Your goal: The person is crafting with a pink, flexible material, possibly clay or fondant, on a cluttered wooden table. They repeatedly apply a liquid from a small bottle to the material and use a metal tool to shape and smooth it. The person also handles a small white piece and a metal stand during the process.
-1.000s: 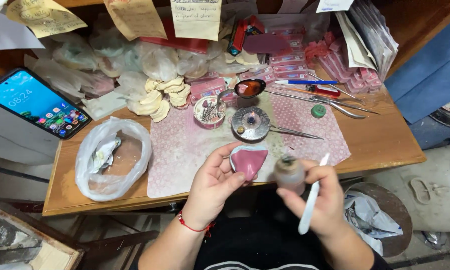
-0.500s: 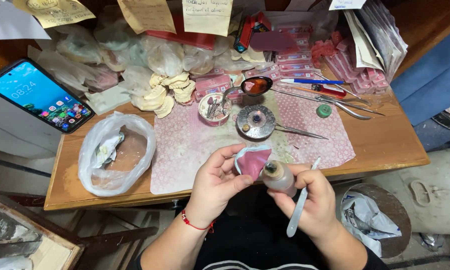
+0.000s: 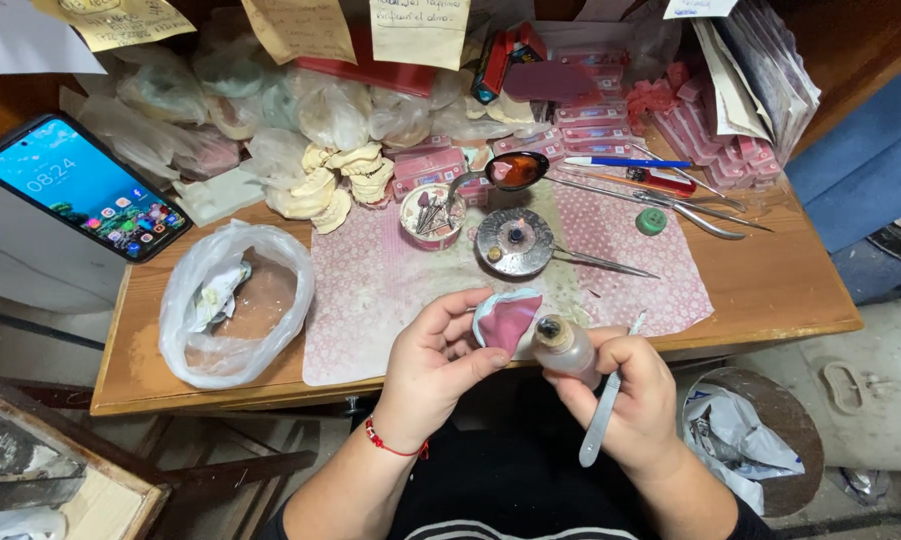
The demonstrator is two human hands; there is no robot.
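The left hand (image 3: pixel 435 355) is pinching a pink dental plate (image 3: pixel 506 320) between thumb and fingers (image 3: pixel 475 298), holding it over the near edge of the counter (image 3: pixel 770 290). Just right of the plate, the right hand (image 3: pixel 630 400) is gripping a small bottle (image 3: pixel 562 345) tilted toward it, plus a white spatula (image 3: pixel 605 410). Beyond the plate a round metal burner (image 3: pixel 514 242) is sitting; left of it a plastic bag (image 3: pixel 232 300) is lying, a phone (image 3: pixel 80 185) farther left
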